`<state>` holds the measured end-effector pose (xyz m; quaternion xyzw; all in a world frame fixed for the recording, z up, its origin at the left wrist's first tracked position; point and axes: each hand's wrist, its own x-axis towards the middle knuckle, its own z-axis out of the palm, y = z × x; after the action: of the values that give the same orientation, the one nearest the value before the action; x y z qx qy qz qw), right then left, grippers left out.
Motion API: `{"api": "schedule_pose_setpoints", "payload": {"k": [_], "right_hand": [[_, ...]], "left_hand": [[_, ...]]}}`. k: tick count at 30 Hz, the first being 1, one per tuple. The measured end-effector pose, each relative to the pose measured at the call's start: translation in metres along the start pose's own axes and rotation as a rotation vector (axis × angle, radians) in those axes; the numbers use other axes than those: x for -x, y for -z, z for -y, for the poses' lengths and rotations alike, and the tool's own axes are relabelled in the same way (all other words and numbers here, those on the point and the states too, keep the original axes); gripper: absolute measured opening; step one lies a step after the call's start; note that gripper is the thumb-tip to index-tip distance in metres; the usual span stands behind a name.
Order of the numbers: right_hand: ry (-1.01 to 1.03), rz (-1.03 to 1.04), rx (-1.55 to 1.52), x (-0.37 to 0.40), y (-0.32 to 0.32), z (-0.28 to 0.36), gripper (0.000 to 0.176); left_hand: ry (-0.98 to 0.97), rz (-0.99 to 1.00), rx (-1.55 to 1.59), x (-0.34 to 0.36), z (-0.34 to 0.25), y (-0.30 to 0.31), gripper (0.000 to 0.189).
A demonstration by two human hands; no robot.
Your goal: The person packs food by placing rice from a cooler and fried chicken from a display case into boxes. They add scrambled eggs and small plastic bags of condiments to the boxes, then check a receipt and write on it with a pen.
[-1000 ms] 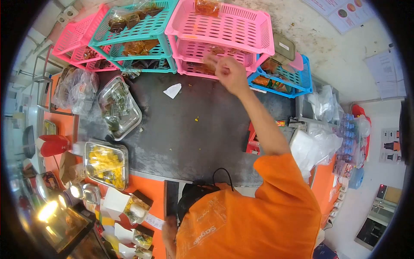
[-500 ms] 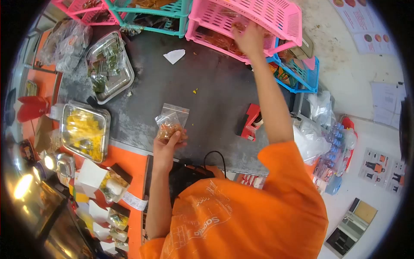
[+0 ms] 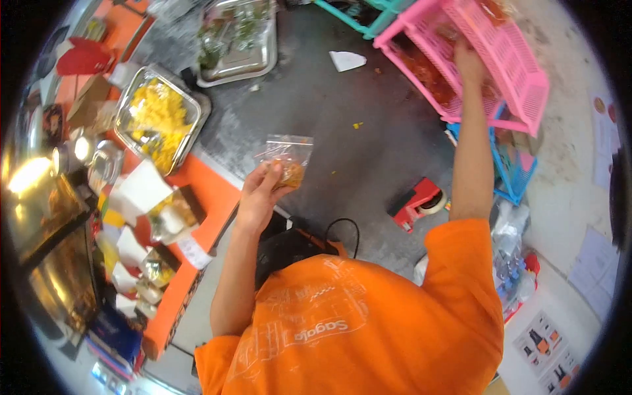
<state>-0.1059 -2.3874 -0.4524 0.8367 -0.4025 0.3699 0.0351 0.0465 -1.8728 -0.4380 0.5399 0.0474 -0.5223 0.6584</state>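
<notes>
My left hand (image 3: 261,189) pinches small clear zip-lock bags (image 3: 289,161) with orange-brown crumbly food inside, held above the dark counter. Thumb and fingers close on the filled lower part, and the zip edge points away from me. At the upper right, my right hand (image 3: 467,62) reaches into the pink stacked basket (image 3: 520,79), between its tiers. Its fingers are hidden among the packets, so a grip there does not show. Reddish-brown packets (image 3: 421,72) lie in the lower tier.
A red tape dispenser (image 3: 419,203) stands on the dark counter (image 3: 342,125), left of my right forearm. Trays of yellow pieces (image 3: 158,118) and wrapped green leaves (image 3: 234,36) sit left. Open food boxes (image 3: 172,214) line the orange ledge; a blue basket (image 3: 517,168) adjoins the pink one.
The whole view has turned and shifted, so the baskets appear further right. My right hand remains at the pink basket, now further between its tiers. My left hand still holds the bags.
</notes>
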Motion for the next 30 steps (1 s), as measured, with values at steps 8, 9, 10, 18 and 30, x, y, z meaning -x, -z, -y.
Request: {"api": "schedule_pose_setpoints", "payload": {"k": [8, 9, 10, 18, 30], "right_hand": [[-0.308, -0.063, -0.612, 0.116, 0.074, 0.131, 0.033], [-0.457, -0.029, -0.721, 0.143, 0.080, 0.142, 0.032], [-0.561, 0.138, -0.904, 0.178, 0.074, 0.147, 0.033], [-0.511, 0.867, -0.339, 0.295, 0.081, 0.186, 0.036], [-1.068, 0.566, -1.256, 0.228, 0.115, 0.170, 0.023]], "left_hand": [[-0.018, -0.079, -0.064, -0.011, 0.016, 0.013, 0.035], [0.014, -0.072, -0.092, -0.014, 0.021, 0.019, 0.040], [0.017, -0.069, -0.094, -0.021, 0.027, 0.024, 0.040], [-0.504, -0.344, -1.088, -0.022, 0.065, 0.092, 0.039], [-0.518, 0.014, -0.983, -0.019, 0.069, 0.025, 0.038]]}}
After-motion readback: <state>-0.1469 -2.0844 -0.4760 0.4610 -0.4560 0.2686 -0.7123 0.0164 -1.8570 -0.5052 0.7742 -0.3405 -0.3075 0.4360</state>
